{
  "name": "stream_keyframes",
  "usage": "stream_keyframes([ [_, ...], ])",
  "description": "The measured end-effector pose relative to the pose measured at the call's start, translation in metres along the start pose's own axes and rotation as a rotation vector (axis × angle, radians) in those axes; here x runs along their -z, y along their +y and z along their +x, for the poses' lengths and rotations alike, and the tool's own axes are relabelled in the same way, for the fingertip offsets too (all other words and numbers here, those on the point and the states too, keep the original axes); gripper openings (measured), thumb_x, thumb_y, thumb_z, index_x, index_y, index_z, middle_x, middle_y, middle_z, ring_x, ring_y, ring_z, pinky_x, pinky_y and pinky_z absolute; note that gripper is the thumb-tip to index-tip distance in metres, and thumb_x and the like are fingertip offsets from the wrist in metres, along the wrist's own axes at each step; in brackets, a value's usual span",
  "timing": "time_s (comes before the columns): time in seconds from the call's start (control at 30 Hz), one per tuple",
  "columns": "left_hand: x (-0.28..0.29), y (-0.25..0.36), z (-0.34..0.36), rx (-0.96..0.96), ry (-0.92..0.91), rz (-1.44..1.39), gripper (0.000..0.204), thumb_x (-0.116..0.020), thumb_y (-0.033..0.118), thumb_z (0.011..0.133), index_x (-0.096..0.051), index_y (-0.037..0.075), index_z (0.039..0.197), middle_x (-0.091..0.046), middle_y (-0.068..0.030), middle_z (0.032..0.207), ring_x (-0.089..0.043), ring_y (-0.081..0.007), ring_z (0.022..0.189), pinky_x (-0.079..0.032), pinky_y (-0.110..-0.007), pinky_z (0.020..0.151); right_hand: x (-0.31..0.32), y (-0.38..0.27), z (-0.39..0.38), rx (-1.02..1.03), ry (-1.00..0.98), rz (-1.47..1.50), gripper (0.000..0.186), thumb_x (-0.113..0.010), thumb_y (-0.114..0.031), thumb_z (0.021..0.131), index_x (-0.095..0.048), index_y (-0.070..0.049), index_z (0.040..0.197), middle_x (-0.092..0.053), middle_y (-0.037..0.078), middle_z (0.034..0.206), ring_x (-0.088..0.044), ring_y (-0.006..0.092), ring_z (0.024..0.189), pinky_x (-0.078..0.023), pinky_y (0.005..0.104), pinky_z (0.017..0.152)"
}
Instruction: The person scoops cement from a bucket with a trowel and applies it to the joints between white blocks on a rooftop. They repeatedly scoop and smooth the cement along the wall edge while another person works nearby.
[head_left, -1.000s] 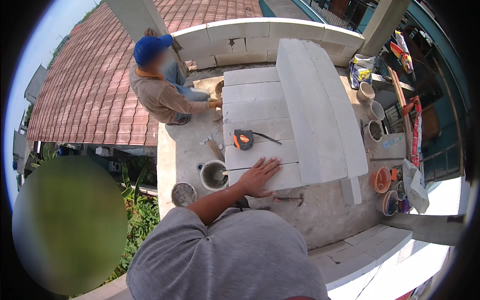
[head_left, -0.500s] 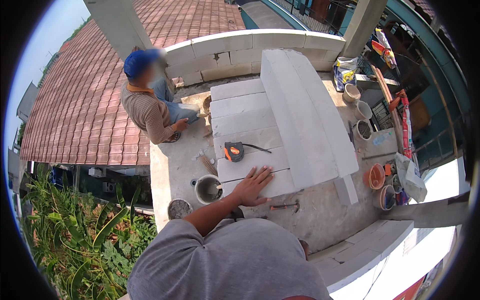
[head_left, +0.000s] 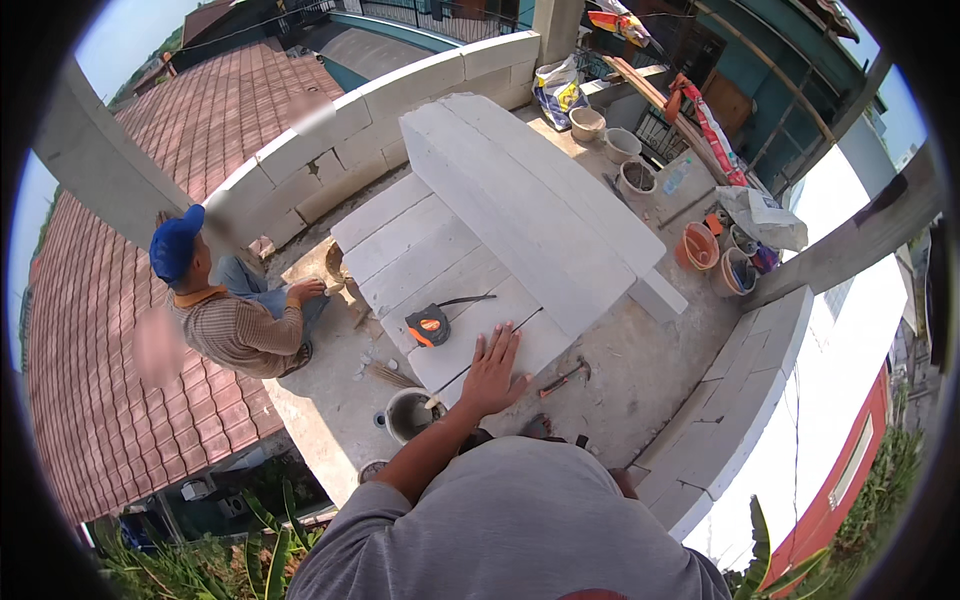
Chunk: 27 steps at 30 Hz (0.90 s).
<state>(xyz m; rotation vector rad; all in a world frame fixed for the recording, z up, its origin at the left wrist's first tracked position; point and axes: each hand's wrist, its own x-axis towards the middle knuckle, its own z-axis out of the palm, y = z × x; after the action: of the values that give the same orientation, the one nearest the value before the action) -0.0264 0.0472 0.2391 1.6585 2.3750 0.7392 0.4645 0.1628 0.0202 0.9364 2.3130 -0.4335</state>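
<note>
Head view, surroundings: a bare concrete slab (head_left: pixel 640 370) fills the middle of the frame, ringed by a low wall of pale grey blocks (head_left: pixel 420 85) along the top and lower right.
Blocks: a row of flat white aerated-concrete blocks (head_left: pixel 420 255) lies side by side at centre; a longer stack of the same white blocks (head_left: pixel 530 200) runs diagonally just to their right, its edge against them.
Tape: an orange-and-black tape measure (head_left: pixel 427 326) sits on the nearest flat block, its dark blade drawn out toward the right.
Bucket: a round grey mortar bucket (head_left: pixel 408 413) stands at lower centre, just left of the forearm.
Hammer: a small red-handled hammer (head_left: pixel 563 378) lies on the slab right of the hand, apart from it.
Pots: several grey and orange round pots (head_left: pixel 700 245) cluster at the upper right, beside a white sack (head_left: pixel 765 215).
Co-worker: a person in a blue cap and striped brown shirt (head_left: pixel 230 325) crouches at the left, at the far end of the blocks.
Left hand (head_left: pixel 493 368): fingers spread wide, palm pressed flat on the near end of the white block, just right of and below the tape measure; it grips nothing.
Right hand: hidden below the grey-shirted shoulder; I cannot tell its state.
</note>
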Motion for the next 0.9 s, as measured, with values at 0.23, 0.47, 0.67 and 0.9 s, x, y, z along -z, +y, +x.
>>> stream_keyframes([
  [0.23, -0.024, 0.007, -0.008, -0.131, 0.038, -0.13, 0.081, -0.063, 0.038, 0.094, -0.03, 0.0, 0.158, -0.026, -0.0233, 0.166, -0.021, -0.043, 0.155, -0.014, -0.061, 0.124, -0.055, -0.032, -0.041, -0.001, 0.195, 0.068, 0.037, -0.073, -0.039, 0.085, -0.073, -0.006, 0.101, -0.073, 0.016, 0.102, -0.07, 0.0337, 0.103, -0.056, 0.0457, 0.087],
  [0.47, -0.018, -0.005, -0.016, -0.164, 0.044, -0.035, 0.081, -0.063, 0.039, 0.095, -0.031, 0.001, 0.158, -0.027, -0.0209, 0.167, -0.021, -0.0419, 0.155, -0.017, -0.061, 0.123, -0.117, -0.121, -0.105, -0.333, 0.174, 0.366, 0.035, -0.068, -0.037, 0.087, -0.073, -0.013, 0.112, -0.075, 0.01, 0.101, -0.071, 0.0317, 0.1, -0.057, 0.0465, 0.085],
  [0.67, -0.031, -0.009, -0.021, -0.168, 0.056, -0.041, 0.08, -0.063, 0.039, 0.095, -0.031, 0.001, 0.158, -0.026, -0.0185, 0.168, -0.02, -0.0399, 0.156, -0.016, -0.059, 0.124, -0.222, -0.169, -0.188, -0.821, -0.008, 0.779, 0.036, -0.065, -0.045, 0.088, -0.077, -0.011, 0.09, -0.076, 0.01, 0.087, -0.074, 0.0294, 0.087, -0.057, 0.0451, 0.078],
  [0.9, -0.036, -0.021, -0.016, -0.2, 0.063, 0.064, 0.078, -0.059, 0.044, 0.099, -0.031, 0.003, 0.159, -0.025, -0.0175, 0.169, -0.02, -0.0386, 0.157, -0.016, -0.057, 0.125, -0.193, -0.246, -0.228, -1.042, 0.002, 1.172, 0.046, -0.059, -0.043, 0.093, -0.072, -0.005, 0.072, -0.073, 0.01, 0.069, -0.072, 0.0249, 0.065, -0.056, 0.0422, 0.068],
])
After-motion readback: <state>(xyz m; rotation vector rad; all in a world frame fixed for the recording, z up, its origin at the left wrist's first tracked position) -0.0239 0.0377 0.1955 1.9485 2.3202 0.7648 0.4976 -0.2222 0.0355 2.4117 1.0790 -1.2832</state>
